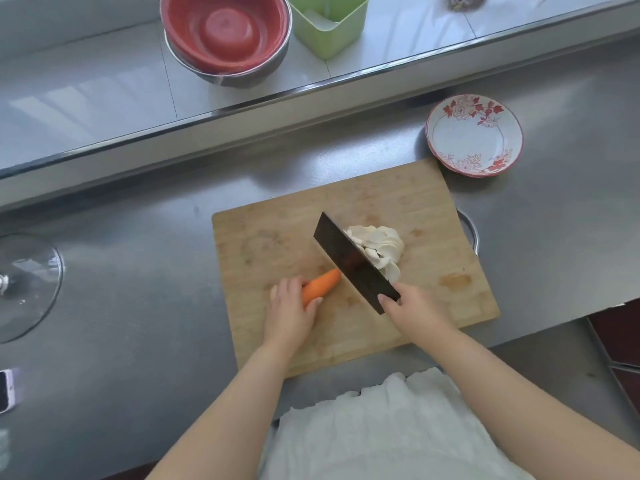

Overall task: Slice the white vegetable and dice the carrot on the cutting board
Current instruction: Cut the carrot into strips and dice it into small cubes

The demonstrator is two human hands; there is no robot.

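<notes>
Head view: left hand (289, 308) around carrot (320, 285), right hand (412, 308) gripping cleaver (353, 261).

This is a kitchen — the work surface is a long stainless steel counter (138, 271) with a raised steel ledge (104, 81) behind it. On the ledge stand a red bowl (225, 29) nested in a metal bowl (242, 72) and a green plastic container (329, 22). On the counter lie a wooden cutting board (277, 237) carrying food, a flower-patterned dish (474, 135) and a glass pot lid (27, 285) — ordinary cooking gear.
</notes>
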